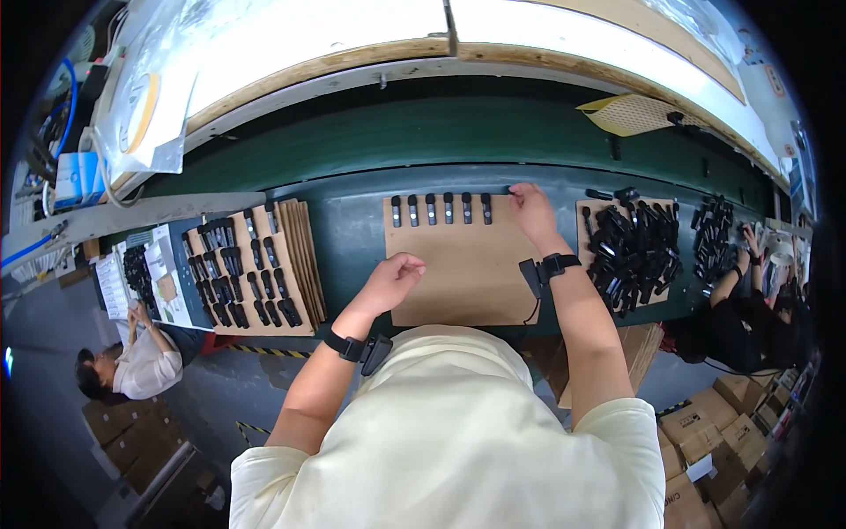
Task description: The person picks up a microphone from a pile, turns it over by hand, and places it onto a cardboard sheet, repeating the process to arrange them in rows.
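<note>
Along the far edge of the middle board (463,273), six black units (431,210) stand in a row, each lying lengthwise toward the wearer, spaced about evenly from the far left corner on past the middle. Board brown, flat on the tabletop (348,229), bare across its middle and near edge. Right hand (536,216) over the far right corner, fingers bent and drawn nearly together; a dark end of something shows at the fingertips, level with the row, the rest hidden. Cannot tell whether it is gripped or only touched. Left hand (394,280) across the board's left edge, loosely curled, thumb close to the forefinger; palm hidden, so cannot tell if anything is held. Black strap (348,348) with a small box on the left wrist, a similar one on the right. Beyond the board's right edge: a second board (601,208) under a jumbled heap (634,251) of black units, another heap (712,234) farther right. Beyond its left edge: a stack of boards (304,264), the top one carrying units in rows. Person in white shirt (150,366) at far left; person in dark top (736,331) at far right.
</note>
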Demonstrator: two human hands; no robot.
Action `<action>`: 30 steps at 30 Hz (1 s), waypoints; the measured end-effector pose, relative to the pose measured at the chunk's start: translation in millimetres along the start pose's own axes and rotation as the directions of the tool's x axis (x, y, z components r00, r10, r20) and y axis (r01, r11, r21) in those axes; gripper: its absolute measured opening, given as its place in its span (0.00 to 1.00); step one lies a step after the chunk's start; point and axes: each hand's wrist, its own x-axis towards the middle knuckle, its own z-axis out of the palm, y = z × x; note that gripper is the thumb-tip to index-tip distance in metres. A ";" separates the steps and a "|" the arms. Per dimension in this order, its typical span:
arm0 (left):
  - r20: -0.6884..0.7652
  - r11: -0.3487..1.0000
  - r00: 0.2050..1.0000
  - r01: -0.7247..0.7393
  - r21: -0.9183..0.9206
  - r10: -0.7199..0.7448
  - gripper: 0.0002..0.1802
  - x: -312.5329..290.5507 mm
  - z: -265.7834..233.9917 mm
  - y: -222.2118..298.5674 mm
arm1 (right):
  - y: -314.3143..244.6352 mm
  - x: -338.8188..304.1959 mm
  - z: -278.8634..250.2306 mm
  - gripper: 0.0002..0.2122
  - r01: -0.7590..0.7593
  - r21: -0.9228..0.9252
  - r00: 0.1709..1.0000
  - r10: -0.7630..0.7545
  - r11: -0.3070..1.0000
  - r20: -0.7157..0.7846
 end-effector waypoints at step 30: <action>-0.178 0.884 0.867 -0.464 0.053 0.465 0.18 -51.6 23.1 110.9 | -146.8 -109.3 -97.7 0.11 0.485 0.291 0.874 -0.457 0.825 -0.162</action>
